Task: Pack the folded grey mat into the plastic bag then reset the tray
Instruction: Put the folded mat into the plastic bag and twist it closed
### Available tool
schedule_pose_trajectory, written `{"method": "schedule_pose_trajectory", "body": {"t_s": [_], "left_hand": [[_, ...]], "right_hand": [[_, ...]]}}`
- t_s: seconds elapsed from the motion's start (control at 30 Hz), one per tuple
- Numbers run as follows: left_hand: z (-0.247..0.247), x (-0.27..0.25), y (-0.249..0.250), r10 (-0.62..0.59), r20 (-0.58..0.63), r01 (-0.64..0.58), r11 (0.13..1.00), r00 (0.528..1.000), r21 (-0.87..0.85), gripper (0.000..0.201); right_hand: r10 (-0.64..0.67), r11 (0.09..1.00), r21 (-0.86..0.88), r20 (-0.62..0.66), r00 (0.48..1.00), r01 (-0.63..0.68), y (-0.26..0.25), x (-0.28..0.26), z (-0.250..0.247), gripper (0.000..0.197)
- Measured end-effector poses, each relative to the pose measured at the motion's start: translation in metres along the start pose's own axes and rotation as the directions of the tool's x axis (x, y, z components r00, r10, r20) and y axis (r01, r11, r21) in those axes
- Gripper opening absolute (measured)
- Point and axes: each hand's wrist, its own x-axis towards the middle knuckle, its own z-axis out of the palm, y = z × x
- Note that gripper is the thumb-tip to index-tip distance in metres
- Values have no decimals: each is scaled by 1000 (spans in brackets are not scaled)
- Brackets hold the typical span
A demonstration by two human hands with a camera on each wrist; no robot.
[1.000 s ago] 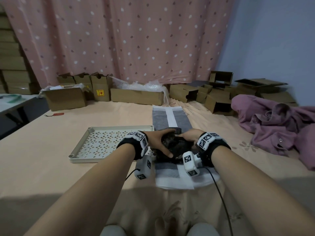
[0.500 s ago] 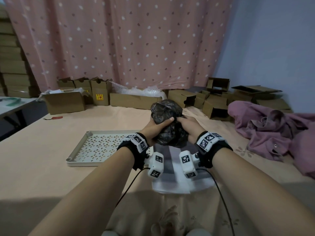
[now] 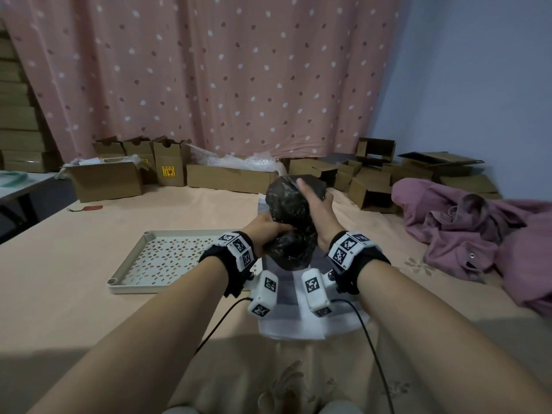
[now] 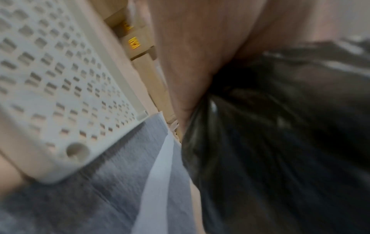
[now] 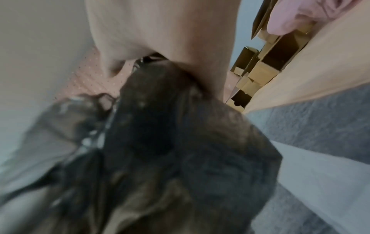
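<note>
Left hand: fingers curled round the waist of the black plastic bag, gripping it from the 9 o'clock side. Right hand: wrapped round the upper part of the same bag from the 3 o'clock side, thumb laid up across the bag's top lobe. The bag is crumpled into a dark bundle, pinched in the middle, and is held clear of the surface between both hands. Both wrist views are blurred; the left wrist view shows dark plastic pressed against the palm, and the right wrist view shows the bag bunched under the thumb and fingers.

The folded grey mat lies flat on the peach bedsheet directly beneath the bag, a white band running along its length toward 12 o'clock. Its near end sits on a white sheet of material; what that sheet is cannot be determined. The mat is outside the bag.

The perforated cream tray rests on the bedsheet at 9 o'clock of the mat, with its near right corner touching or overlapping the mat's edge in the left wrist view.

Cardboard boxes line the far edge at 12 o'clock below a pink dotted curtain. A mauve garment is heaped at 3 o'clock.
</note>
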Motion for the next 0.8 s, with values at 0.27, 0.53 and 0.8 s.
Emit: {"method": "schedule_pose_trajectory", "body": {"t_s": [0.27, 0.53, 0.8], "left_hand": [[7, -9, 6, -71, 58, 51, 958, 996, 283, 36], [7, -12, 6, -71, 84, 48, 968, 994, 247, 38], [5, -9, 1, -67, 2, 65, 968, 998, 243, 37]], "right_hand": [[-15, 998, -68, -3, 1000, 15, 2, 0, -2, 63], [10, 1000, 12, -46, 999, -9, -6, 4, -2, 36], [-12, 992, -125, -77, 997, 3, -13, 7, -9, 55]]}}
